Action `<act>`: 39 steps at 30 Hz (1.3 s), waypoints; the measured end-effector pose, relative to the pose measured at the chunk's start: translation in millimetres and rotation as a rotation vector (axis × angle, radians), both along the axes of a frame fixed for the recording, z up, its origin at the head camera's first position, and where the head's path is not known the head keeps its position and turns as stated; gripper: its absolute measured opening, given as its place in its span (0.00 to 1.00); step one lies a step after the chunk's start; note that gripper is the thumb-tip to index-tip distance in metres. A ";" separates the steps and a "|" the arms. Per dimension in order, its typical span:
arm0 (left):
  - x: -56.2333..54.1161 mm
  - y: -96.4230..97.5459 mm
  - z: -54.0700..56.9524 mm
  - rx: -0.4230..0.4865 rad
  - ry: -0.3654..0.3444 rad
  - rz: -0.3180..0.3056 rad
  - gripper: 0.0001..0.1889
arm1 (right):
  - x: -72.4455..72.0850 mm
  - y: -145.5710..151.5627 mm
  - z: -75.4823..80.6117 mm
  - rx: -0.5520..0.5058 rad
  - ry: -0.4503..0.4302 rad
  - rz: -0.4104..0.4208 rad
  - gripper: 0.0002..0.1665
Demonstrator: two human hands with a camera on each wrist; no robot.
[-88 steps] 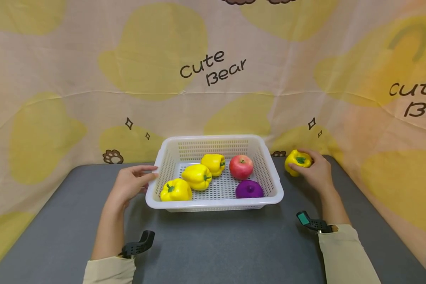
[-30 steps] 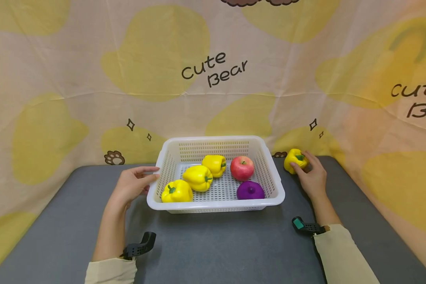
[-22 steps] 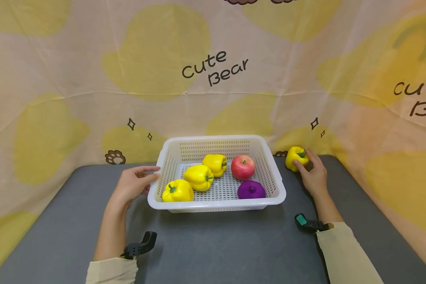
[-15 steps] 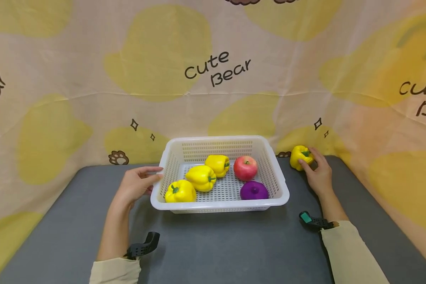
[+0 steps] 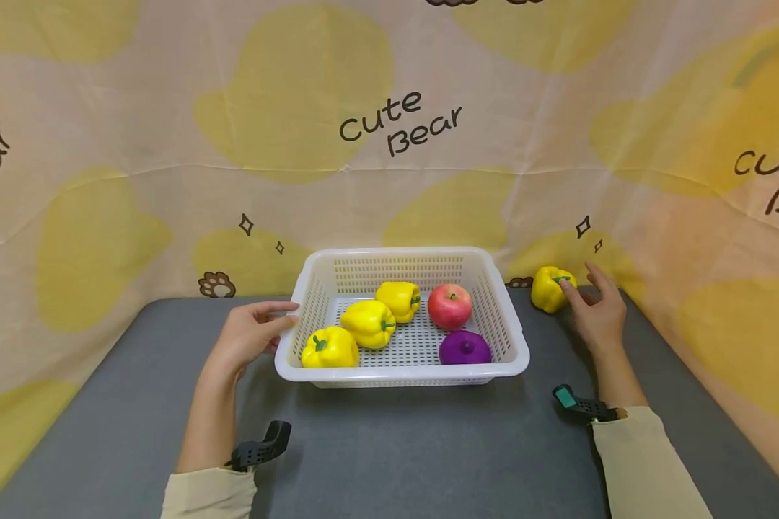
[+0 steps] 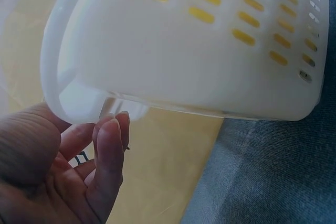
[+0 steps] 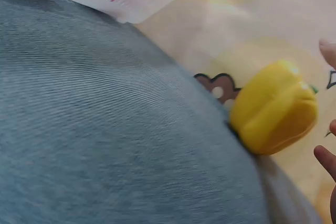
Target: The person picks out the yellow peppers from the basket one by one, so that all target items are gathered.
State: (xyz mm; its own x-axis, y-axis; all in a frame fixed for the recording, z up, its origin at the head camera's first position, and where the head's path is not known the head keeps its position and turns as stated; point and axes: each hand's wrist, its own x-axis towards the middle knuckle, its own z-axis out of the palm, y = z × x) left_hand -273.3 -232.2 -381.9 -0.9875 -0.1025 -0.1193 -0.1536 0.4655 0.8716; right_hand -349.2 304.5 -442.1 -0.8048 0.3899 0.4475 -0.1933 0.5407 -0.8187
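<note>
In the head view a white plastic basket (image 5: 402,373) stands on the grey table. My left hand (image 5: 249,335) grips its left rim between thumb and fingers; the left wrist view shows the fingertips (image 6: 109,135) under that rim of the basket (image 6: 157,61). To the basket's right, a yellow bell pepper (image 5: 548,290) with a green stem sits on the table by the back cloth. My right hand (image 5: 599,317) is beside it, fingers spread and holding nothing. In the right wrist view there is a gap between the pepper (image 7: 275,108) and the fingers (image 7: 326,161).
Inside the basket lie three yellow bell peppers (image 5: 368,324), a red apple (image 5: 450,306) and a purple onion (image 5: 465,348). A patterned cloth (image 5: 285,101) hangs behind and beside the grey table (image 5: 402,447).
My right hand has let go of the yellow bell pepper and drawn back to the right. Earlier its fingers were around the pepper. The left hand stays on the basket rim.
</note>
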 end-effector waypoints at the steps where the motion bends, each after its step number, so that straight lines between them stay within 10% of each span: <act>1: -0.1 -0.5 -0.2 0.000 -0.002 0.004 0.25 | 1.1 0.1 3.9 -0.014 -0.003 -0.011 0.35; 20: 0.6 -1.6 3.9 -0.034 0.015 -0.035 0.24 | 39.0 -36.7 100.4 0.060 0.134 0.073 0.24; 39: 3.5 0.5 10.5 -0.042 0.045 -0.081 0.22 | 66.8 -90.2 122.7 0.236 0.180 0.304 0.25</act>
